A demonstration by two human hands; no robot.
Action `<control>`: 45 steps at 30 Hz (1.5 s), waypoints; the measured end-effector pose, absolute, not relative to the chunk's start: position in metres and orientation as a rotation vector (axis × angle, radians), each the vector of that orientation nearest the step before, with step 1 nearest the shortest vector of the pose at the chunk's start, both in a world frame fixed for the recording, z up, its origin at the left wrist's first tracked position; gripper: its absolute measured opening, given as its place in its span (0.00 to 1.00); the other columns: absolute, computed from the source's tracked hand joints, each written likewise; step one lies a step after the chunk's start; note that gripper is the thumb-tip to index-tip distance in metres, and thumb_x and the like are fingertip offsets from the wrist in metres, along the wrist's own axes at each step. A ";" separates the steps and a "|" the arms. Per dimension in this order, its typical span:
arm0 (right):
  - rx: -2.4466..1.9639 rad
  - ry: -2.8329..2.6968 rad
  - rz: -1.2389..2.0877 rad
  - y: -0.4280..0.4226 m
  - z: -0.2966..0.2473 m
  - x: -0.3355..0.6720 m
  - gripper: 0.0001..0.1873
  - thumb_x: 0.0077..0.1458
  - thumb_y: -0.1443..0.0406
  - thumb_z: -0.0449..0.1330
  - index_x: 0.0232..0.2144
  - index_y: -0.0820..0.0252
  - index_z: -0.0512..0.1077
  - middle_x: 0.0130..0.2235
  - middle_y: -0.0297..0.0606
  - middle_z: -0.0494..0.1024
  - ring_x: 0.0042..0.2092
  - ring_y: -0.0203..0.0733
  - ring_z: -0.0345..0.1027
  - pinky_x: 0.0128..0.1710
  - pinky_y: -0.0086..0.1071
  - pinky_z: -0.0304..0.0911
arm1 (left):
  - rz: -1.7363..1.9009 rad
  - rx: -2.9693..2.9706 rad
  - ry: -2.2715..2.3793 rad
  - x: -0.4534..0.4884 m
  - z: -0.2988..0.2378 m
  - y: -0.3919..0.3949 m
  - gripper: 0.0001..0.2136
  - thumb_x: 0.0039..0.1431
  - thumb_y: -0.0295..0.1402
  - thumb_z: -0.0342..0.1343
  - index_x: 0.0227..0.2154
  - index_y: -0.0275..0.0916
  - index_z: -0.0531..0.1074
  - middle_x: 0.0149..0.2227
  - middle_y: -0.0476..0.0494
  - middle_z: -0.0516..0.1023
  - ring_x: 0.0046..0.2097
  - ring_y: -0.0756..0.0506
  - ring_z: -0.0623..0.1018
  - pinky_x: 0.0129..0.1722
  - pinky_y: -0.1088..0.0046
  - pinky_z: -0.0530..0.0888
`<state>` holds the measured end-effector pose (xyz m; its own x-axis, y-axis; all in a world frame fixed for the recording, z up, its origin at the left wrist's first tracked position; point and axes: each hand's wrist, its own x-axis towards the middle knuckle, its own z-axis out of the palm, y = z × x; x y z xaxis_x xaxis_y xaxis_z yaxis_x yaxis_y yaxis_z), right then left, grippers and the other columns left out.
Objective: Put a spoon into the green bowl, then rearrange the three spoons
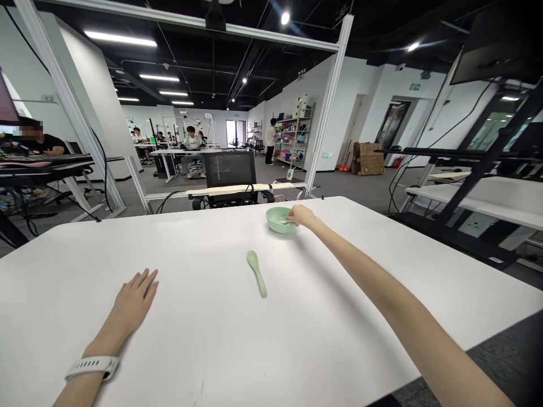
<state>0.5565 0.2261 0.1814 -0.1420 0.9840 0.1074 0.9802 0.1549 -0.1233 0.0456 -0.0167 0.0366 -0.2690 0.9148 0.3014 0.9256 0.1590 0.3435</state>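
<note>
Near the far edge of the white table [203, 328] stands a light green bowl [276, 227], upright. My right hand [302, 216] reaches to its right side, fingers closed in a pinch over the rim. Under those fingers, inside the bowl, shows part of a pale green spoon [285, 222]; the fingers hide the rest. Another light green spoon [257, 274] lies on the table in front of the bowl, its rounded end pointing away from me. My left hand [134, 301] rests flat on the table at the left, fingers stretched out, holding nothing.
A metal frame [328, 102] rises behind the table, with a black mesh chair [230, 169] just past the far edge. Black stands and another white table [487, 200] are at the right. At the left a person [42, 141] sits at a desk; several people are farther back.
</note>
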 end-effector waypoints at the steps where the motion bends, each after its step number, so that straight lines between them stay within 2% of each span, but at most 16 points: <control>1: -1.960 -2.259 0.036 0.230 0.180 0.553 0.10 0.61 0.64 0.68 0.28 0.59 0.85 0.26 0.43 0.82 0.36 0.47 0.80 0.40 0.32 0.70 | -0.827 -1.877 -2.403 0.050 0.043 -0.018 0.30 0.63 0.45 0.44 0.61 0.38 0.77 0.70 0.29 0.74 0.73 0.28 0.68 0.73 0.38 0.61; 3: -1.984 -2.260 0.037 0.235 0.176 0.549 0.06 0.57 0.63 0.72 0.31 0.59 0.86 0.26 0.44 0.83 0.36 0.48 0.81 0.40 0.33 0.71 | -1.197 -1.792 -2.509 0.059 0.060 -0.022 0.27 0.61 0.44 0.50 0.58 0.41 0.79 0.70 0.32 0.74 0.75 0.28 0.65 0.75 0.37 0.56; 5: -1.989 -2.262 0.040 0.237 0.172 0.545 0.06 0.54 0.63 0.74 0.34 0.61 0.87 0.30 0.47 0.85 0.38 0.50 0.82 0.40 0.34 0.72 | -1.846 -1.544 -2.620 0.067 0.080 -0.025 0.24 0.58 0.42 0.58 0.56 0.43 0.79 0.71 0.36 0.73 0.76 0.30 0.63 0.77 0.42 0.56; 6: -1.985 -2.263 0.043 0.237 0.169 0.543 0.07 0.54 0.64 0.74 0.36 0.61 0.87 0.33 0.48 0.86 0.39 0.51 0.82 0.40 0.34 0.73 | -1.986 -1.448 -2.647 0.070 0.090 -0.026 0.24 0.59 0.43 0.58 0.57 0.43 0.78 0.70 0.36 0.75 0.75 0.31 0.66 0.75 0.44 0.61; 8: -1.969 -2.270 0.051 0.236 0.166 0.540 0.08 0.55 0.65 0.73 0.38 0.62 0.88 0.38 0.50 0.87 0.43 0.52 0.83 0.41 0.34 0.73 | -2.305 -1.262 -2.645 0.073 0.106 -0.029 0.22 0.65 0.40 0.51 0.59 0.42 0.76 0.67 0.36 0.78 0.69 0.39 0.75 0.68 0.56 0.73; 9: -1.963 -2.271 0.055 0.235 0.166 0.539 0.09 0.56 0.64 0.72 0.39 0.62 0.88 0.39 0.51 0.87 0.44 0.53 0.83 0.42 0.34 0.73 | -2.773 -0.952 -2.581 0.073 0.112 -0.030 0.20 0.64 0.35 0.53 0.57 0.41 0.77 0.66 0.34 0.79 0.66 0.41 0.77 0.67 0.60 0.74; 12: -1.922 -2.213 0.052 0.234 0.168 0.541 0.14 0.63 0.60 0.68 0.42 0.66 0.87 0.40 0.54 0.87 0.44 0.54 0.82 0.43 0.36 0.72 | -3.149 -0.549 -2.489 0.072 0.121 -0.036 0.20 0.61 0.26 0.51 0.55 0.39 0.77 0.60 0.32 0.82 0.56 0.45 0.84 0.54 0.65 0.81; 16: -1.709 -2.039 0.016 0.221 0.174 0.556 0.19 0.67 0.60 0.61 0.50 0.68 0.84 0.42 0.53 0.87 0.43 0.53 0.81 0.45 0.38 0.71 | -3.361 -0.250 -2.356 0.068 0.125 -0.044 0.23 0.61 0.22 0.46 0.55 0.39 0.76 0.55 0.33 0.84 0.48 0.46 0.87 0.45 0.66 0.83; 19: -1.502 -1.962 0.004 0.192 0.172 0.570 0.24 0.69 0.57 0.58 0.56 0.66 0.80 0.42 0.50 0.86 0.37 0.50 0.79 0.44 0.40 0.71 | -3.497 -0.052 -2.221 0.065 0.128 -0.048 0.24 0.61 0.21 0.45 0.57 0.39 0.74 0.50 0.35 0.86 0.45 0.47 0.87 0.41 0.68 0.82; 22: -1.428 -1.893 0.075 0.147 0.157 0.582 0.29 0.68 0.50 0.56 0.59 0.64 0.77 0.37 0.45 0.84 0.27 0.44 0.73 0.38 0.40 0.70 | -3.586 0.106 -2.117 0.064 0.129 -0.049 0.23 0.62 0.21 0.45 0.57 0.38 0.73 0.44 0.39 0.86 0.43 0.47 0.87 0.40 0.70 0.82; 25: -1.425 -1.873 0.223 0.101 0.132 0.587 0.32 0.65 0.44 0.56 0.58 0.61 0.75 0.35 0.39 0.82 0.23 0.41 0.69 0.33 0.38 0.68 | -3.640 0.205 -2.050 0.064 0.129 -0.049 0.22 0.62 0.21 0.46 0.56 0.38 0.73 0.42 0.41 0.86 0.42 0.46 0.87 0.39 0.69 0.81; 31: -1.569 -1.890 0.452 0.051 0.090 0.587 0.37 0.62 0.39 0.53 0.58 0.61 0.74 0.35 0.41 0.81 0.25 0.42 0.69 0.28 0.36 0.62 | -3.688 0.277 -1.979 0.065 0.129 -0.050 0.19 0.64 0.22 0.46 0.52 0.37 0.75 0.40 0.40 0.86 0.40 0.44 0.87 0.37 0.67 0.80; 35: -1.619 -1.897 0.468 0.049 0.081 0.585 0.39 0.61 0.37 0.53 0.57 0.60 0.75 0.36 0.42 0.81 0.29 0.45 0.70 0.29 0.37 0.62 | -3.684 0.286 -1.977 0.067 0.130 -0.051 0.18 0.64 0.22 0.46 0.51 0.37 0.75 0.40 0.40 0.85 0.39 0.44 0.87 0.37 0.67 0.80; 45: -1.619 -1.956 0.394 0.054 0.078 0.585 0.35 0.64 0.43 0.51 0.57 0.63 0.76 0.39 0.48 0.82 0.32 0.48 0.72 0.33 0.37 0.64 | -3.501 0.145 -2.182 0.070 0.129 -0.049 0.18 0.56 0.19 0.49 0.46 0.39 0.76 0.40 0.43 0.85 0.40 0.47 0.85 0.37 0.71 0.78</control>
